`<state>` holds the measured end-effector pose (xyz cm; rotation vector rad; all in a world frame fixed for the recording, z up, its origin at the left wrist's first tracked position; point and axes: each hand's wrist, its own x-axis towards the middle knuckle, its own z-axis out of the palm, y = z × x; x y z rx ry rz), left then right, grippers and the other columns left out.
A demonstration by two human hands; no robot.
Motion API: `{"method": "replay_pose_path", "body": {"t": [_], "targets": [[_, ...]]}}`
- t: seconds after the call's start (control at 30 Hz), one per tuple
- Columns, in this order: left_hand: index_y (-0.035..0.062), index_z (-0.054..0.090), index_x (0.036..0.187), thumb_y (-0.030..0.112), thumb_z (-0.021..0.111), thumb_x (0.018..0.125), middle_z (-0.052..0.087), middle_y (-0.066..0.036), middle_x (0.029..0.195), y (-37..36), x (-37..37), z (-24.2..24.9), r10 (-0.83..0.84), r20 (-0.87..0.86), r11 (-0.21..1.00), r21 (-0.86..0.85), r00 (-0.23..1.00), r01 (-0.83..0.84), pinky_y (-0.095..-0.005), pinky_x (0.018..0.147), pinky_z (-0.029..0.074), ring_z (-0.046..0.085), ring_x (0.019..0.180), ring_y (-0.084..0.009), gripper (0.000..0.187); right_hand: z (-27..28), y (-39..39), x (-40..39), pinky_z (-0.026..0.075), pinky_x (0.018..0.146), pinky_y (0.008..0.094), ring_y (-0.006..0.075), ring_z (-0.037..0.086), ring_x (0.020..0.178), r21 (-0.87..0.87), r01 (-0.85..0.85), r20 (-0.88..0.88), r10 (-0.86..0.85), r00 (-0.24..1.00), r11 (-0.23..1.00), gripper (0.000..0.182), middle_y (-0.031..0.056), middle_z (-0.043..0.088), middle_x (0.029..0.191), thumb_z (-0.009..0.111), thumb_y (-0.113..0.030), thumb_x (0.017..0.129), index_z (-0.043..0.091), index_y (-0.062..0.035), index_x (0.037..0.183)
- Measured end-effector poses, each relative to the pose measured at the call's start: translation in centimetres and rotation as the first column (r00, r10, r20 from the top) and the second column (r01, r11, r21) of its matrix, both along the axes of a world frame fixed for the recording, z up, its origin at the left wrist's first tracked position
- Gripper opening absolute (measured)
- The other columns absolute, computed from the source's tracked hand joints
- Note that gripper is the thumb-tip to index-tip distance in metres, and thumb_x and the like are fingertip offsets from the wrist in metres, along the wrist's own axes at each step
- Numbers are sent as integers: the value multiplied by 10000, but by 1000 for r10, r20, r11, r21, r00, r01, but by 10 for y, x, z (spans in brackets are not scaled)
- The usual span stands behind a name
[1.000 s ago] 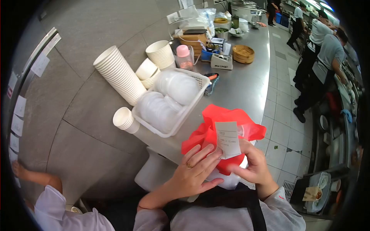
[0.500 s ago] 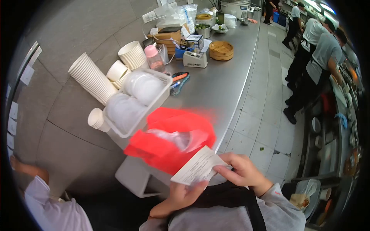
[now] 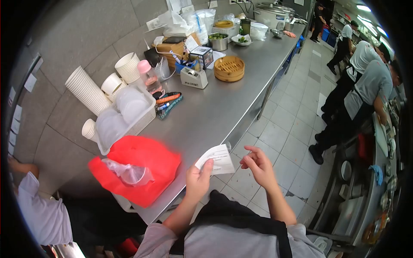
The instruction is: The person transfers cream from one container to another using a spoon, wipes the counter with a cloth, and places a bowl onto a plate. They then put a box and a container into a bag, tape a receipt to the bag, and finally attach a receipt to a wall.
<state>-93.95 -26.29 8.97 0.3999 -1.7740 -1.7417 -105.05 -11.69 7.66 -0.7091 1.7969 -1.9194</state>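
My left hand (image 3: 198,179) is closed on a white printed receipt (image 3: 221,160), with the thumb lying across its face. A small clear strip (image 3: 228,145) shows at the slip's upper right corner; what it is I cannot make out. To the right of the receipt, my right hand (image 3: 260,170) is raised and apart from it, fingers loosely bent and spread, holding nothing visible. On the counter, left of my left hand, stands a red bag (image 3: 161,161). Clear plastic wrap and what looks like a plastic container (image 3: 140,174) show in its opening.
The steel counter (image 3: 202,116) carries a basket of plastic lids (image 3: 140,125), stacked paper bowls (image 3: 88,92), a tape dispenser (image 3: 194,78) and a bamboo steamer (image 3: 229,69). A person (image 3: 45,210) is at lower left. Several co-workers (image 3: 370,90) stand along the right-hand counter.
My right hand has let go of the receipt and moved away from it; the left still holds it. The view has shifted, so the red bag and counter items appear farther left.
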Motion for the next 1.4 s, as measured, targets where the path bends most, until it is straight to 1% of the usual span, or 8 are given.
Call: {"method": "replay_pose_path", "body": {"t": [0.17,0.57,0.73,0.83,0.9,0.93,1.17,1.4], "targets": [[-46,528,992,127,477,851,592,-70,901,-22,-32,-25,47,34,997,67,998,-49,-236,746,413,525,854,-99,228,-33,-38,-52,436,623,221,95,538,707,18,-109,63,107,992,994,262,48,560,794,526,-153,821,492,-10,1039],[-23,567,919,146,502,835,600,-102,795,-65,-94,-9,356,70,905,-274,932,-325,-243,675,423,544,748,-114,199,-44,-202,-220,415,671,321,242,511,743,65,31,-480,4,877,997,301,151,507,874,527,-247,804,544,-2,977],[-29,569,907,129,510,826,585,-91,743,-58,-71,-18,596,155,784,-326,788,-529,-246,645,422,530,695,-117,187,-54,-317,-309,415,737,379,327,509,845,127,110,-732,18,681,986,413,201,512,952,523,-359,780,557,12,959],[-33,567,913,119,502,829,584,-80,761,-40,-64,-30,731,120,677,-255,672,-691,-244,657,417,522,710,-112,186,-49,-356,-339,414,760,377,349,523,868,414,137,-708,223,670,900,447,222,556,888,523,-430,749,613,-5,854],[-41,565,914,121,494,834,583,-76,778,-25,-54,-44,790,158,612,-249,592,-751,-242,666,415,518,726,-111,193,-53,-375,-358,427,741,345,304,563,836,720,-44,-462,527,713,692,414,181,605,794,540,-445,714,650,-47,730],[-48,562,914,123,486,839,582,-71,796,-22,-55,-49,835,191,550,-241,516,-800,-241,674,412,515,741,-110,201,-64,-385,-370,439,640,308,202,586,665,615,-146,-461,504,730,775,362,101,621,658,563,-393,729,640,-49,649],[-74,548,926,133,461,856,580,-75,834,2,-87,-37,866,179,487,-97,466,-868,-245,687,410,514,771,-117,235,-33,-376,-369,366,449,260,108,412,411,582,-444,24,532,847,681,162,25,529,568,599,-144,684,575,-11,594],[-62,549,931,134,473,855,580,-68,829,0,-99,-30,825,165,560,-122,540,-819,-233,684,409,509,767,-103,224,-52,-359,-352,394,513,286,97,355,454,28,-374,499,311,809,927,142,-16,424,558,574,-127,679,472,-108,583]]}}
